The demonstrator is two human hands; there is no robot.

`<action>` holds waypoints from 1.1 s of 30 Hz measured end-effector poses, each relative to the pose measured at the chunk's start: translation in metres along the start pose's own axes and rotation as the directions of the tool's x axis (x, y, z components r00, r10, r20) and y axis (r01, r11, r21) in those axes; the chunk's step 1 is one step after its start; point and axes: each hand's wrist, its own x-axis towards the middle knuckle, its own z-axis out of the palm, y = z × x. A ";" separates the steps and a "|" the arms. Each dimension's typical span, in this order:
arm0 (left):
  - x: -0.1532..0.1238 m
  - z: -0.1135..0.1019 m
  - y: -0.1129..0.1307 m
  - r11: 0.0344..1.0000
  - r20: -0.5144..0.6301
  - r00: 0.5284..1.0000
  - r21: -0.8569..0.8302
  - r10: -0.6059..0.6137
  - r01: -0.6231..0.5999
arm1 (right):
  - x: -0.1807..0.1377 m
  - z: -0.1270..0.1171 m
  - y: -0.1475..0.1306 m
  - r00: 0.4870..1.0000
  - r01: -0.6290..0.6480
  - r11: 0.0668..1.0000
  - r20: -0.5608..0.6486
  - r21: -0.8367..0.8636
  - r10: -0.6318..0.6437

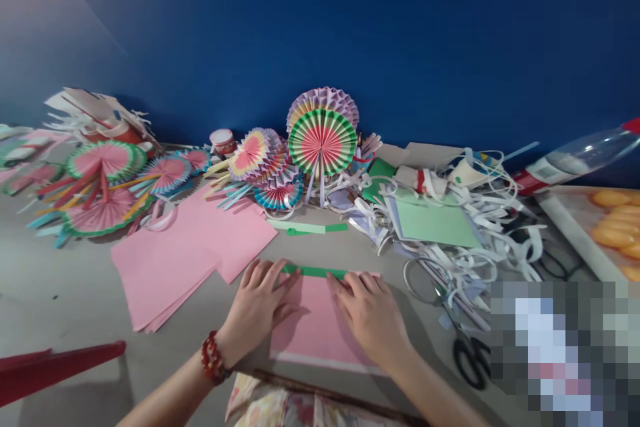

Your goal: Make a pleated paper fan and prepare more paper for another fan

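A pink paper sheet (315,327) with a green strip (315,271) along its far edge lies on the grey table in front of me. My left hand (260,307) rests flat on the sheet's left side, fingers spread and fingertips pressing at the green edge. My right hand (370,313) lies on the right side, fingers stretched toward the same edge. A red bead bracelet (213,358) circles my left wrist.
A stack of pink sheets (185,253) lies to the left. Folded paper fans (323,137) line the blue wall. A heap of white paper scraps (465,213) with a light green sheet and scissors (450,307) sits to the right. A red stick (60,363) lies bottom left.
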 end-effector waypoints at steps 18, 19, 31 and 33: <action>-0.011 0.001 -0.015 0.999 -0.068 0.997 0.028 -0.040 0.042 | -0.015 0.005 0.018 0.997 -0.022 0.999 -0.075 0.049 0.026; -0.011 0.003 -0.015 0.999 -0.066 0.997 0.035 -0.036 0.039 | -0.015 0.006 0.019 0.996 -0.022 0.998 -0.082 0.051 0.026; -0.014 0.008 -0.022 0.999 -0.128 0.991 0.005 -0.048 0.049 | -0.010 0.000 0.022 0.999 0.002 1.000 -0.047 0.027 0.000; -0.015 0.008 -0.023 0.997 -0.149 0.986 -0.030 -0.075 0.071 | -0.006 -0.005 0.029 1.000 -0.011 0.995 -0.021 0.101 0.013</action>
